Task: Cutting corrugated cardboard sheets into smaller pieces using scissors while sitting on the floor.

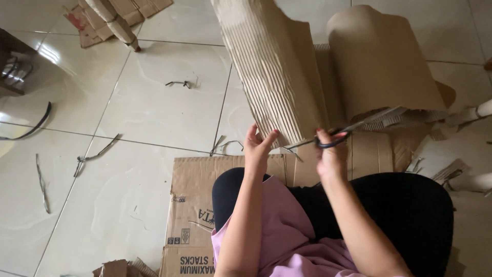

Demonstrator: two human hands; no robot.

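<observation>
- The left hand pinches the lower edge of a corrugated cardboard sheet, whose long axis runs up toward 11 o'clock.
- The right hand is closed around black-handled scissors, blades pointing toward 2 o'clock, just right of the sheet's edge.
- Ribbed, flexible sheet; a smooth brown paper roll curls at 1 o'clock; flat cartons lie on the glossy tiled floor.

A single head-worn camera looks steeply down from close above the seated person's lap, facing the tiled floor. Arms enter from six o'clock; the floor stretches away toward twelve o'clock.
</observation>
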